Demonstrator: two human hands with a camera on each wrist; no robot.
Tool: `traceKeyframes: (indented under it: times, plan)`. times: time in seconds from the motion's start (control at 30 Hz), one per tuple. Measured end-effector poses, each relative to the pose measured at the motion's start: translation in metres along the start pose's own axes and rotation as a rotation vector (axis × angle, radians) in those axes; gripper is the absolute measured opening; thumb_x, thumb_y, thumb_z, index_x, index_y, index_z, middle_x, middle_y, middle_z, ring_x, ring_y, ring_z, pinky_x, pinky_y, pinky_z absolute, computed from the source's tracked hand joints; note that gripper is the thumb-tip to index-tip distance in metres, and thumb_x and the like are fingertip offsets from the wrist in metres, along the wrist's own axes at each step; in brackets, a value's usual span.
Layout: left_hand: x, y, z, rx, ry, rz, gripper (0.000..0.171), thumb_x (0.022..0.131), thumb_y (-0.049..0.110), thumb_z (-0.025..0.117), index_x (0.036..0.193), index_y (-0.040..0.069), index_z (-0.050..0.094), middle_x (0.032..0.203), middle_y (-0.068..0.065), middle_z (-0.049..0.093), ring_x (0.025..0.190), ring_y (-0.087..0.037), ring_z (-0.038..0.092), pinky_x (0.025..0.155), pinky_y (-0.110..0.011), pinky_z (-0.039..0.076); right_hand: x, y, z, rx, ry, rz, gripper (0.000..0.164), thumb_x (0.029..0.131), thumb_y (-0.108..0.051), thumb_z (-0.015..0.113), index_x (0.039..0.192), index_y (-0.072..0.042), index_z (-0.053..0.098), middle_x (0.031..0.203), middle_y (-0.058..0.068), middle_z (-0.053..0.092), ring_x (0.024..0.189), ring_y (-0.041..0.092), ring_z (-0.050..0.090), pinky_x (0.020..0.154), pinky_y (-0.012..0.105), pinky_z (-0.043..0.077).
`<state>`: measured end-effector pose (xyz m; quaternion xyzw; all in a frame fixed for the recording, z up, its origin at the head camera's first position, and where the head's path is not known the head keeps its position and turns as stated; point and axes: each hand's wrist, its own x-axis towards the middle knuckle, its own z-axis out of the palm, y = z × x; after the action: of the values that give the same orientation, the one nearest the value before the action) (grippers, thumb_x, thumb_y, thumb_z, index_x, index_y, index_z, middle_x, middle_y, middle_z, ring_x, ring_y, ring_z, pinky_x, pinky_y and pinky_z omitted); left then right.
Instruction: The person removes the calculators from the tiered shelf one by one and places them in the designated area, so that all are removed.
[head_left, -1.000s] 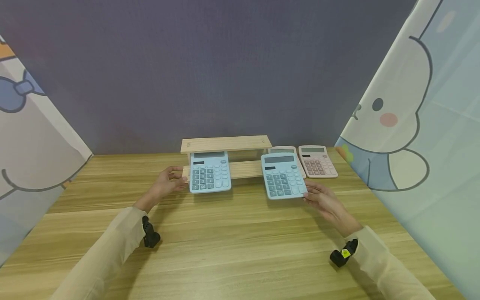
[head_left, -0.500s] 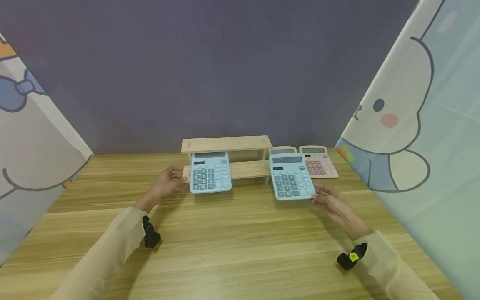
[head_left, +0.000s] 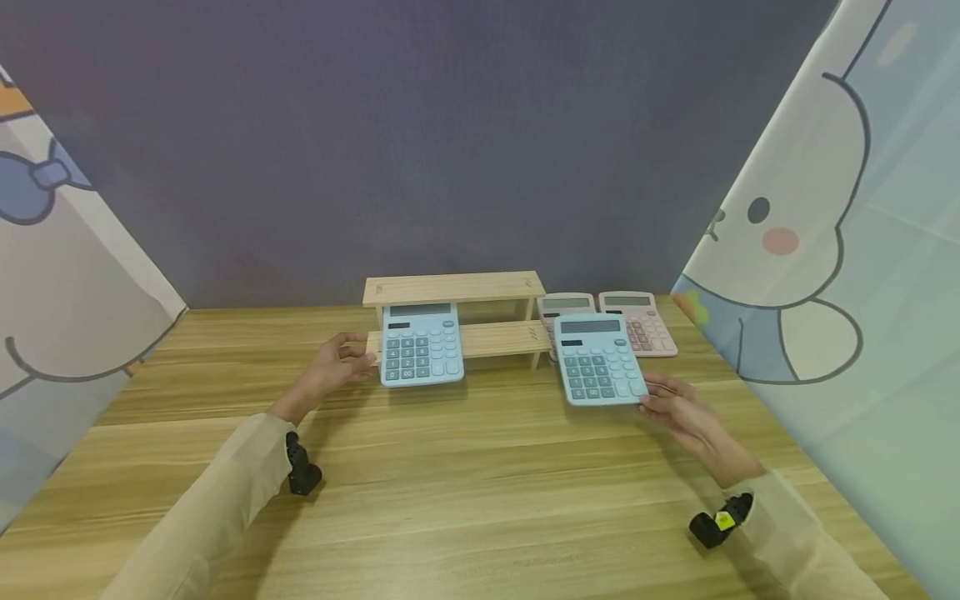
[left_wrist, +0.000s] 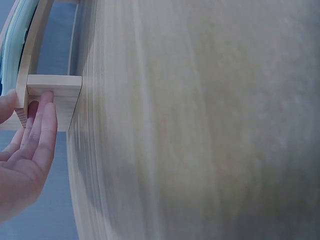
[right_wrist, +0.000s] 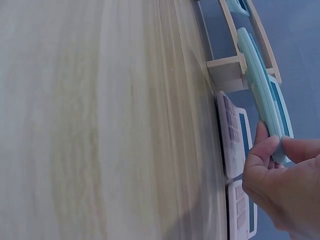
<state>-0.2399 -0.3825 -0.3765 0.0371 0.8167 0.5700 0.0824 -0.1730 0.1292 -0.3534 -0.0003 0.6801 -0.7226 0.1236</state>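
Observation:
A blue calculator is held up off the table, its lower right corner pinched by my right hand. In the right wrist view the calculator shows edge-on between thumb and fingers. My left hand grips the left end of a two-tier wooden shelf. Seen from the left wrist, the thumb lies over the lower board and the fingers reach beneath it. Another blue calculator leans on the left part of that board, its top edge under the upper board.
Two pink calculators stand right of the shelf: one partly hidden behind the held calculator, the other further right. A dark panel rises behind the wooden table. A cartoon-printed wall borders the right side.
My right hand has moved right and slightly toward me with the blue calculator, uncovering the right end of the lower board. The left hand and the other blue calculator have stayed put.

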Motion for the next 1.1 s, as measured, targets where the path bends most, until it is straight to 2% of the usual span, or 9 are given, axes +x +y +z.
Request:
traceKeyframes:
  times: [0.13, 0.37, 0.5, 0.63, 1.1]
  plan:
    - [0.0, 0.001, 0.0, 0.004, 0.005, -0.001, 0.057, 0.093, 0.014, 0.053, 0.138, -0.005, 0.024, 0.128, -0.032, 0.039, 0.098, -0.026, 0.061, 0.089, -0.04, 0.053, -0.001, 0.001, -0.003, -0.026, 0.006, 0.016, 0.055, 0.09, 0.005, 0.048, 0.135, 0.013, 0.016, 0.095, -0.006, 0.057, 0.083, 0.004, 0.056, 0.075, 0.016, 0.052]
    - [0.0, 0.001, 0.0, 0.008, 0.001, 0.0, 0.057, 0.093, 0.014, 0.052, 0.138, -0.005, 0.023, 0.128, -0.033, 0.04, 0.099, -0.028, 0.06, 0.089, -0.04, 0.053, -0.001, 0.007, -0.008, 0.003, -0.005, 0.028, 0.046, 0.087, 0.01, 0.047, 0.128, 0.01, 0.027, 0.092, -0.005, 0.061, 0.079, 0.006, 0.057, 0.069, 0.016, 0.052]
    - [-0.001, 0.002, 0.001, 0.009, 0.0, -0.006, 0.057, 0.093, 0.014, 0.052, 0.138, -0.005, 0.023, 0.128, -0.032, 0.039, 0.102, -0.03, 0.059, 0.09, -0.041, 0.052, -0.001, 0.009, -0.009, -0.007, -0.012, 0.028, 0.056, 0.087, 0.011, 0.046, 0.133, 0.017, 0.015, 0.092, -0.006, 0.061, 0.079, 0.005, 0.057, 0.068, 0.016, 0.052]
    - [-0.002, 0.004, 0.001, 0.009, -0.003, -0.006, 0.057, 0.093, 0.014, 0.052, 0.139, -0.005, 0.023, 0.129, -0.033, 0.039, 0.104, -0.034, 0.058, 0.09, -0.042, 0.052, 0.0, 0.011, -0.009, -0.031, 0.001, 0.047, 0.064, 0.087, 0.01, 0.046, 0.136, 0.019, 0.005, 0.092, -0.006, 0.06, 0.08, 0.005, 0.057, 0.069, 0.016, 0.052]
    - [-0.002, 0.005, 0.001, 0.014, 0.002, -0.018, 0.059, 0.093, 0.014, 0.052, 0.139, -0.005, 0.022, 0.129, -0.033, 0.039, 0.1, -0.031, 0.059, 0.09, -0.041, 0.052, 0.002, 0.016, -0.01, -0.068, 0.011, 0.097, 0.061, 0.089, 0.008, 0.044, 0.136, 0.017, 0.007, 0.093, -0.003, 0.057, 0.079, 0.006, 0.056, 0.069, 0.017, 0.051]
